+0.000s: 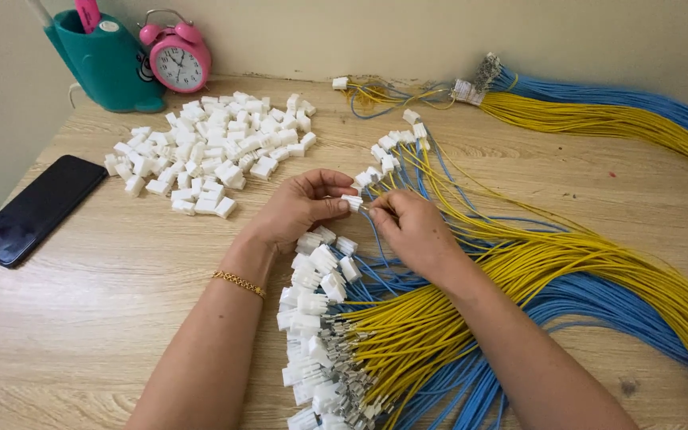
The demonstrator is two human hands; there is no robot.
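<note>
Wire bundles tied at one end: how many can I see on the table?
1. The tied bundle of blue and yellow wires lies at the back right of the table. The other wires near the hands lie loose; a tie there may be hidden.

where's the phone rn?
In the head view the black phone lies flat near the left edge of the wooden table, left of the pile of white connectors and below the teal holder.

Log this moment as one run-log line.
left hand: pinches small white plastic connector | right hand: pinches wire at connector | beneath: yellow and blue wire bundle | left: pile of loose white connectors | surface: wooden table
</note>
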